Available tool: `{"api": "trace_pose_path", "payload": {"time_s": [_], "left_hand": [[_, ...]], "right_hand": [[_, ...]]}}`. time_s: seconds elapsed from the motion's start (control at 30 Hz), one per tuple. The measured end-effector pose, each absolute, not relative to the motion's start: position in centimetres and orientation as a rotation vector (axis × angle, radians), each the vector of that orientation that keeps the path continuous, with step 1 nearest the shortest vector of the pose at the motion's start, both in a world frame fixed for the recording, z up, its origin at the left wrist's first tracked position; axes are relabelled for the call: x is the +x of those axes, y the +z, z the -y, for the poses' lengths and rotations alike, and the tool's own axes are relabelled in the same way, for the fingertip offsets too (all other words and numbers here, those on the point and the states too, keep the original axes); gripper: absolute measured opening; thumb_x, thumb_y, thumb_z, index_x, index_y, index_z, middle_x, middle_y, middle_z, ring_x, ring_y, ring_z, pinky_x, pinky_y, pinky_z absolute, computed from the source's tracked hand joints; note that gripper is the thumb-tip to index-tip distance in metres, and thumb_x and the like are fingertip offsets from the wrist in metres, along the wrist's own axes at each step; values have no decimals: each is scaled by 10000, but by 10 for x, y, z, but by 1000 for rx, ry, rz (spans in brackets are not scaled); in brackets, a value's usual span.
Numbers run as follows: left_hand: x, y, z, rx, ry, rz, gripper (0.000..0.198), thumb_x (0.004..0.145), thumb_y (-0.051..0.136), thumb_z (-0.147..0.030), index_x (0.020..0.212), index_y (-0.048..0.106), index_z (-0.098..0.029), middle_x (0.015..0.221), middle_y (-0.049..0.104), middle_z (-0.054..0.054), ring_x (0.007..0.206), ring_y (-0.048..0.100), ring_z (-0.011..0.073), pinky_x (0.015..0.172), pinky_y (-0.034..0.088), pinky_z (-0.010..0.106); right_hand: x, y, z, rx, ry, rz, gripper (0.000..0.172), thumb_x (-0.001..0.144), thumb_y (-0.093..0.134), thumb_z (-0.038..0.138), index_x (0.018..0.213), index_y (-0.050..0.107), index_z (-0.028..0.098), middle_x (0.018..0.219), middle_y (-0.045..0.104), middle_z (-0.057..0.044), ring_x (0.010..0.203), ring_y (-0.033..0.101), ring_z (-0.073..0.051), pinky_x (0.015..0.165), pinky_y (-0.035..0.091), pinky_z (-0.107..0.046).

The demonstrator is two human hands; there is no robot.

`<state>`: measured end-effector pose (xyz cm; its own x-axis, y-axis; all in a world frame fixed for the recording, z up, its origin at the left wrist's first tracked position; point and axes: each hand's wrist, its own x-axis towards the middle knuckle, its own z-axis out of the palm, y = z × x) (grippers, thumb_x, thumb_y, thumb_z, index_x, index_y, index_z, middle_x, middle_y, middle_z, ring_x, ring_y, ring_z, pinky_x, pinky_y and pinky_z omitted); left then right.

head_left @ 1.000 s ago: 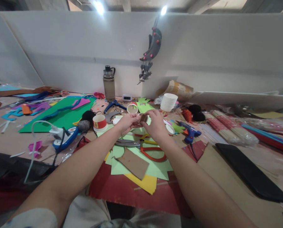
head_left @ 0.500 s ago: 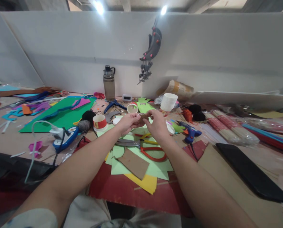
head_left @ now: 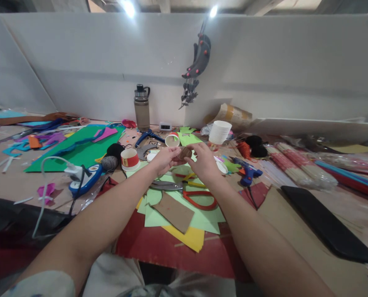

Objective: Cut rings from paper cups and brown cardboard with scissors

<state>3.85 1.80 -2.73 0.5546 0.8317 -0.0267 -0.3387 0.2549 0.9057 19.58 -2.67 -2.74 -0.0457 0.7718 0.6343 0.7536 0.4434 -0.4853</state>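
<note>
A small brown piece, which looks like cardboard, is held between my two hands above the middle of the table. My left hand pinches its left side, and my right hand has its fingers closed on the right side. Below them, scissors with red and yellow handles lie on light green paper sheets. A cut cardboard piece rests in front of the scissors. One red and white paper cup stands left of my hands, and another cup is tipped just behind them.
A bottle stands at the back wall. Stacked white cups and a blue glue gun are to the right. A black phone-like slab lies at the front right, a green sheet and a power strip at the left.
The brown piece has turned between my fingers and now shows more of its flat face. My right fingers have shifted slightly; my left hand has barely moved.
</note>
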Motion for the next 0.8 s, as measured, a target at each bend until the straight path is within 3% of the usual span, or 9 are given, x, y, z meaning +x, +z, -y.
{"api": "trace_pose_path", "payload": {"time_s": [0.17, 0.4, 0.8], "left_hand": [[38, -30, -19, 1047, 837, -548, 111, 842, 657, -208, 873, 659, -102, 817, 720, 80, 757, 680, 147, 942, 512, 443], [39, -24, -16, 1009, 852, -578, 157, 913, 502, -132, 964, 647, -100, 921, 728, 120, 848, 705, 184, 928, 532, 466], [41, -23, -12, 985, 823, -559, 139, 920, 501, -142, 942, 630, -93, 888, 727, 122, 779, 707, 169, 859, 565, 391]], "right_hand": [[197, -24, 27, -1290, 295, 1558, 93, 745, 609, 223, 831, 612, 189, 797, 621, -28, 714, 556, -166, 698, 476, -335], [201, -28, 17, -1156, 844, 1193, 248, 638, 674, 357, 801, 617, 178, 719, 611, 9, 632, 552, -124, 585, 472, -274], [201, -28, 21, -1298, 508, 1390, 201, 743, 614, 334, 844, 685, 175, 757, 641, -36, 681, 559, -167, 648, 494, -332]]}}
